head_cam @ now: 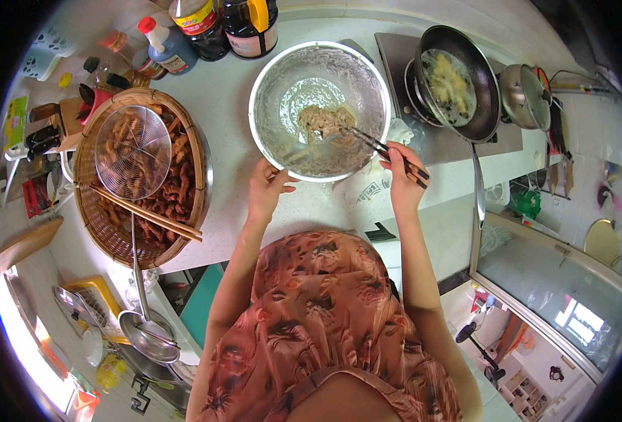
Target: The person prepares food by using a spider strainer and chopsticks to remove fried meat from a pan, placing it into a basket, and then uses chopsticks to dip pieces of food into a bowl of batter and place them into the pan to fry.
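A large stainless steel bowl (268, 113) stands on the counter before me, its wall smeared with batter. In its bottom lies a clump of battered raw food (324, 121). My left hand (268, 187) holds the bowl's near rim between thumb and fingers. Dark chopsticks (377, 147) are in my right hand (407, 176), which is at the bowl's right side; their tips touch the clump. Further right, a wok (485, 100) on a cooktop holds bubbling oil with pale yellow pieces (445, 84) frying in it.
At left a bamboo basket (202, 174) holds brown fried pieces, with a wire skimmer (133, 153) and wooden chopsticks (147, 213) across it. Several sauce bottles (173, 53) line the back. A lidded pot (524, 97) stands right of the wok, whose handle (478, 184) juts past the counter edge.
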`<state>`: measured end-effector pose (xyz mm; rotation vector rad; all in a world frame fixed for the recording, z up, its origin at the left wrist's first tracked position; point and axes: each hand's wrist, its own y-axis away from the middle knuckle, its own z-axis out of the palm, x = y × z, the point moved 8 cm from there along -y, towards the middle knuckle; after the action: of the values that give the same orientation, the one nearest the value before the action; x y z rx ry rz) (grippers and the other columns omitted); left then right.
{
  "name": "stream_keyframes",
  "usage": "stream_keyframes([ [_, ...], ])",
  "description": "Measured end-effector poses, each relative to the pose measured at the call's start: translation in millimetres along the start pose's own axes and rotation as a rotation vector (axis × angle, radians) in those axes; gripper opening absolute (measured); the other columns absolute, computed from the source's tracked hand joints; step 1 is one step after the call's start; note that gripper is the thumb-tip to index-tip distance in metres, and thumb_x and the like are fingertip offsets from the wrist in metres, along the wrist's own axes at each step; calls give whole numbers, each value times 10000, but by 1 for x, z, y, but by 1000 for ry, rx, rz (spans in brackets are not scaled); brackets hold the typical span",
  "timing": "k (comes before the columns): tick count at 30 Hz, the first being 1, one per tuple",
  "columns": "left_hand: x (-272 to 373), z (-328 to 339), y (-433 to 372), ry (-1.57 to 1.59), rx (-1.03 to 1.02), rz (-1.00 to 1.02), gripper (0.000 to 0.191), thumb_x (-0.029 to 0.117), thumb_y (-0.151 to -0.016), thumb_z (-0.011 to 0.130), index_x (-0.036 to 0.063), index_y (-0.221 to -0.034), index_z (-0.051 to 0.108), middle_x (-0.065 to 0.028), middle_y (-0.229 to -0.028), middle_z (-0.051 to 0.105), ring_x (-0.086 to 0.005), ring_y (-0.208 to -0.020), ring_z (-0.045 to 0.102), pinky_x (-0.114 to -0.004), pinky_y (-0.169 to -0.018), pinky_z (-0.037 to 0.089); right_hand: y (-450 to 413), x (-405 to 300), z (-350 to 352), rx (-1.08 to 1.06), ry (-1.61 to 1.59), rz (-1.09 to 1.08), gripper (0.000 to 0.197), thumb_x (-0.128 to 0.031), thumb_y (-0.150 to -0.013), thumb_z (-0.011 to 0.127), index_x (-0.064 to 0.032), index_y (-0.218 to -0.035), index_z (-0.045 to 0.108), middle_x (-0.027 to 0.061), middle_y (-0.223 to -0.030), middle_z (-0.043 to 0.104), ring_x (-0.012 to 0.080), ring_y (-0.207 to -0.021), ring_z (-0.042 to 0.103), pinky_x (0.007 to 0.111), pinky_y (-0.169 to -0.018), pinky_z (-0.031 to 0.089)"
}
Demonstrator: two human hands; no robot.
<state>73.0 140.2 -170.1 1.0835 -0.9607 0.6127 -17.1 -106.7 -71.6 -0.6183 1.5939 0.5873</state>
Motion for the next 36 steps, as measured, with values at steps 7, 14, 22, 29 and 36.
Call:
stream_keyframes([
  [7,3,6,0,28,-9,3,149,6,-843,481,-36,-986,466,-132,-880,594,-204,-769,638,-262,-589,537,38,20,21,-146,113,-55,103,-47,-817,600,-10,-898,651,51,-801,607,90,-652,555,191,-573,442],
  [14,4,5,1,-5,-12,-3,123,8,-844,480,-31,-959,464,-127,-867,595,-207,-765,639,-265,-598,538,9,1,0,-35,130,-39,103,-40,-815,597,11,-893,638,50,-808,619,88,-667,568,182,-595,453],
  [22,2,2,1,33,26,27,105,3,-846,487,-28,-945,468,-127,-838,599,-199,-738,636,-267,-608,540,-4,11,-3,-114,337,-245,104,10,-791,593,-11,-881,639,70,-782,609,97,-639,527,204,-583,413],
  [29,0,0,1,43,49,16,102,3,-848,485,-32,-942,466,-127,-833,594,-197,-732,636,-263,-607,539,47,10,5,-193,206,-94,122,21,-801,580,10,-912,630,66,-776,586,90,-655,541,199,-563,428],
  [36,0,-2,0,37,51,17,110,12,-851,487,-31,-949,460,-120,-837,580,-208,-746,640,-261,-598,536,36,-6,-11,-80,54,35,149,-63,-860,541,25,-955,614,70,-836,553,112,-694,561,221,-621,516],
])
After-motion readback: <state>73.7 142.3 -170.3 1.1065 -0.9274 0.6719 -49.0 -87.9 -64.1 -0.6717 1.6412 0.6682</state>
